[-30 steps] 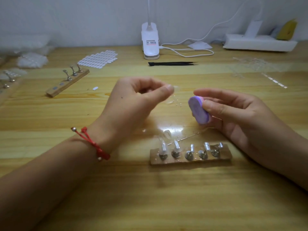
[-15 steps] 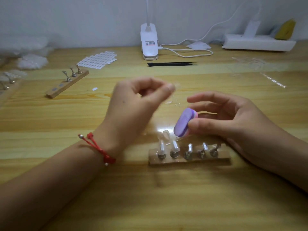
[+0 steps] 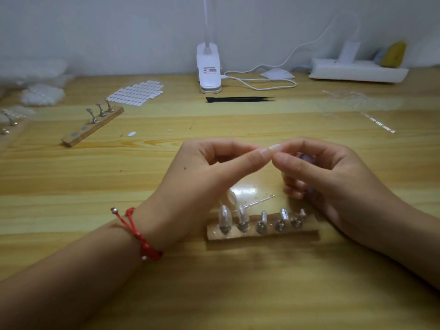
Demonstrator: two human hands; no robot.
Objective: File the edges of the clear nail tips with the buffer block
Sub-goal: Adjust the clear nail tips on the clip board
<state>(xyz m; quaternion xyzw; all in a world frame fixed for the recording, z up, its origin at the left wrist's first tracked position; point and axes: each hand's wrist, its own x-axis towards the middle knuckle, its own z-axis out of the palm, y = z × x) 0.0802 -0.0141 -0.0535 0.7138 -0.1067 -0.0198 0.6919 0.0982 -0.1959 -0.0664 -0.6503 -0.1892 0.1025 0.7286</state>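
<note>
Nail tip (image 3: 273, 146), clear: pinched by left hand (image 3: 209, 172), fingertips of right hand (image 3: 333, 177) touching it; purple buffer block (image 3: 305, 157) gripped in right palm, mostly hidden.

We face a pale grey wall (image 3: 95, 32) behind a yellow wooden table (image 3: 214, 294). A white clip lamp (image 3: 209, 70) stands at the table's far edge, with a white power strip (image 3: 357, 72) to the lamp's right.

One clear nail tip (image 3: 273, 146) is sitting pinched where the fingertips of the left hand (image 3: 202, 172) and right hand (image 3: 333, 177) are meeting. The purple buffer block (image 3: 306, 157) is hiding in the right hand's curled fingers — only a sliver is showing. Two more clear tips (image 3: 225, 216) are standing upright on the leftmost pegs of the near wooden stand (image 3: 262, 234).
</note>
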